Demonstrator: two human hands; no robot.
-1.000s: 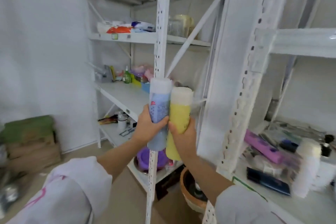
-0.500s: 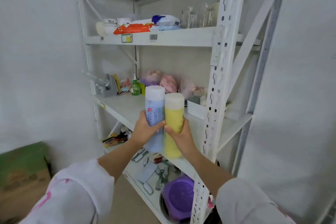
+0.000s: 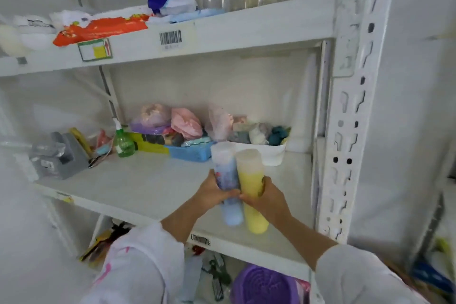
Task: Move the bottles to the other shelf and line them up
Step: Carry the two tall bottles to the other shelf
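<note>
Blue and yellow, side by side, the two bottles had come round from the neighbouring rack and now hovered over the middle shelf [image 3: 138, 185]. A second before they were held up in front of the upright post; now they were past it and low over the board. The left hand [image 3: 212, 191] was clenched round the blue bottle [image 3: 225, 180], the right hand [image 3: 267, 198] round the yellow bottle [image 3: 250, 185], the two bottles touching along their lengths, caps up and tilted slightly away from the person. Their bases looked close to the front right part of the shelf, though I couldn't tell if they had touched down. By my reckoning the carry was nearly over and the setting down and lining up remained.

Behind them sat a white tub [image 3: 261, 153] of bundled cloths and a blue basket [image 3: 191, 153], with a green spray bottle [image 3: 123, 144] and a grey box [image 3: 61, 158] further left. The front of the shelf lay bare, so nothing blocked a row there; only the post [image 3: 355, 116] on the right crowded the right arm.
</note>
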